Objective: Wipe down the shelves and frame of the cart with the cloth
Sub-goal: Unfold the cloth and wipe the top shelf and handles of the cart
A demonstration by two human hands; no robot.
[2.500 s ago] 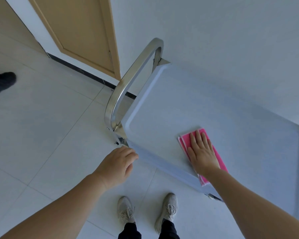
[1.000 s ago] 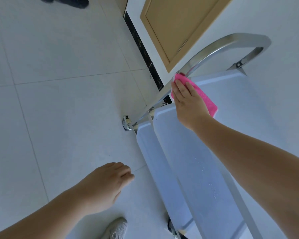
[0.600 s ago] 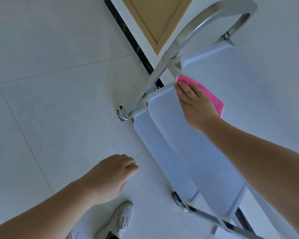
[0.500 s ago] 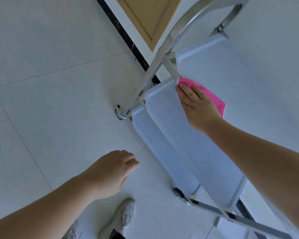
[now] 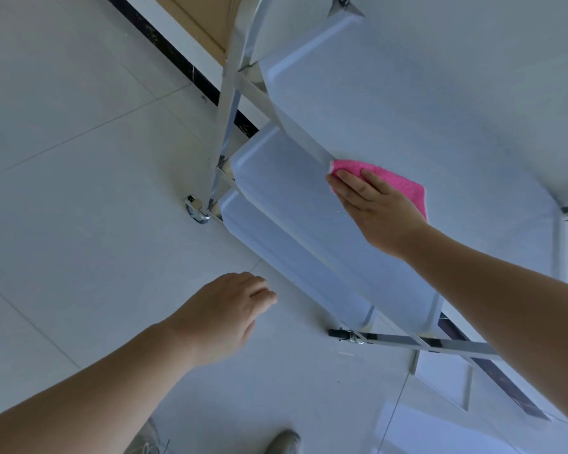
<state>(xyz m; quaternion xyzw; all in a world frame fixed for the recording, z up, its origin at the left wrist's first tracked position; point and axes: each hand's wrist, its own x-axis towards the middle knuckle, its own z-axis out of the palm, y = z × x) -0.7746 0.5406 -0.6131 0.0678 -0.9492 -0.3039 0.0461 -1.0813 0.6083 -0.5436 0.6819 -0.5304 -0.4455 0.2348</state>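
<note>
Cloth (image 5: 394, 182) is pressed under the right hand (image 5: 379, 208) against the top shelf (image 5: 407, 103) edge, its straight fingers (image 5: 346, 176) spreading pressure there; the left hand (image 5: 225, 317) hangs loosely curled, holding nothing.

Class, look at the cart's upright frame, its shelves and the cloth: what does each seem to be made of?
Frame: probably polished steel, given its mirror-like reflections.
Shelves: likely matte pale plastic, with moulded rounded rims.
Cloth: bright pink fuzzy fabric, perhaps microfibre, pressed under the right hand.
</note>
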